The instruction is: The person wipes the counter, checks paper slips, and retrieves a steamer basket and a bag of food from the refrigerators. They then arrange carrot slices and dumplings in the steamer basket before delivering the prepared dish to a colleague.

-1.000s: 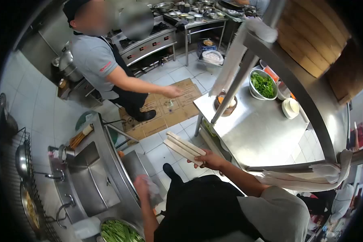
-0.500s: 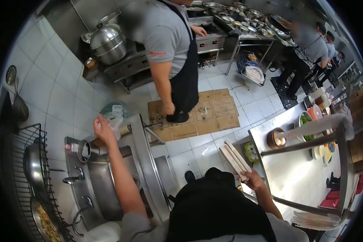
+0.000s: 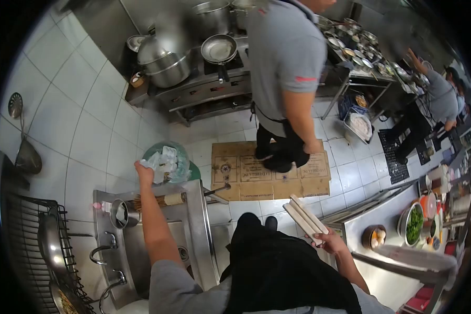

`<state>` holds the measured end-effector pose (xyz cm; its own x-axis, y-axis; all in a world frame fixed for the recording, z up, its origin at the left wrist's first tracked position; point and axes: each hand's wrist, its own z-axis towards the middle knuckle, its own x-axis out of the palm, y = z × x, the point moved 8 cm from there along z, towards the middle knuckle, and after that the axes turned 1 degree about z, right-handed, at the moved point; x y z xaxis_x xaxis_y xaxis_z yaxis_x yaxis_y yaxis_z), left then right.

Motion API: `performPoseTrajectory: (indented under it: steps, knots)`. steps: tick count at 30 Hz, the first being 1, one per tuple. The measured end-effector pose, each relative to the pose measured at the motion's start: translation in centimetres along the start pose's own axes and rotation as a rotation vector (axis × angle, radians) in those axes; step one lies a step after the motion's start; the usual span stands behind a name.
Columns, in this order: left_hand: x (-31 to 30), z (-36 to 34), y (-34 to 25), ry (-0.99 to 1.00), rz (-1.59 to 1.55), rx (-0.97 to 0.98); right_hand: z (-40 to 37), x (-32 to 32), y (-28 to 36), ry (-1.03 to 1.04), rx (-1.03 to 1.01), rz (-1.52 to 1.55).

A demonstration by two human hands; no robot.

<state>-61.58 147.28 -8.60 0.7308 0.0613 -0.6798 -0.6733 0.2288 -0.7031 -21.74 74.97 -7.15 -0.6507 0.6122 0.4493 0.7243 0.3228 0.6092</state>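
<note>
My left hand [image 3: 144, 171] is stretched out past the steel sink [image 3: 141, 246] and holds crumpled white wrapping [image 3: 153, 164] right over a green waste bin [image 3: 170, 162] that has white litter inside. My right hand [image 3: 331, 242] is low at my right side and grips a bundle of pale flat wooden sticks [image 3: 304, 219], which point up and to the left over the tiled floor. My black apron fills the bottom middle of the view.
A person in a grey shirt and black apron [image 3: 287, 78] stands on flattened cardboard [image 3: 269, 170] before a stove with pots [image 3: 165, 60]. A steel table [image 3: 387, 272] with bowls of greens is at right. Other workers stand far right. A wire rack [image 3: 42, 246] holds pans at left.
The view has swung left and downward. My left hand moved forward with the wrapping until it is over the bin. The person in grey stepped right on the cardboard. My right hand kept the sticks.
</note>
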Motion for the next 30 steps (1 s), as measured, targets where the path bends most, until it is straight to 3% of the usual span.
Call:
performPoseTrajectory:
  steps: [6,8,10,12,14,16,18,19,21,23,25,27,29,30]
  knots:
    - [-1.1,-1.2,1.2,-0.007,0.094,-0.211,6.7,4.2,6.4,0.106,0.056,-0.068]
    - [-1.4,-0.4,3.4,-0.158,0.291,-0.202,9.3,5.0,8.3,0.103,0.079,-0.093]
    - [-0.5,0.6,7.2,-0.265,0.37,-0.311,11.7,5.7,10.3,0.079,0.101,-0.108]
    - [0.3,1.4,8.3,-0.177,0.363,-0.526,14.1,7.0,12.8,0.051,0.116,-0.1]
    - [2.1,3.2,12.9,-0.147,0.426,-0.486,16.6,7.4,15.2,0.01,0.166,-0.173]
    - [3.8,3.9,16.6,-0.181,0.473,-0.625,19.2,8.9,18.1,0.025,0.144,-0.133]
    - [5.0,4.1,16.5,-0.115,0.047,-0.873,22.1,10.7,21.1,0.079,0.079,-0.13]
    - [5.7,5.5,18.2,0.08,0.424,-0.864,23.8,11.2,22.6,0.066,0.047,-0.115]
    - [6.2,7.5,20.6,-0.013,0.539,-0.824,26.6,13.3,25.6,0.118,-0.053,0.01]
    - [7.7,8.3,18.1,0.084,0.443,-0.728,29.1,16.0,30.0,0.093,-0.145,0.045]
    - [9.1,9.2,14.9,0.023,0.467,-0.572,32.6,18.4,34.1,0.097,-0.259,0.098]
    - [12.0,8.6,12.7,0.011,0.299,-0.617,35.3,21.4,39.4,0.093,-0.345,0.109]
    - [15.8,8.2,11.5,0.192,0.214,-0.478,38.9,23.3,44.1,0.117,-0.444,0.151]
    - [17.6,6.5,10.2,0.195,0.062,-0.552,40.1,24.9,46.9,0.148,-0.532,0.151]
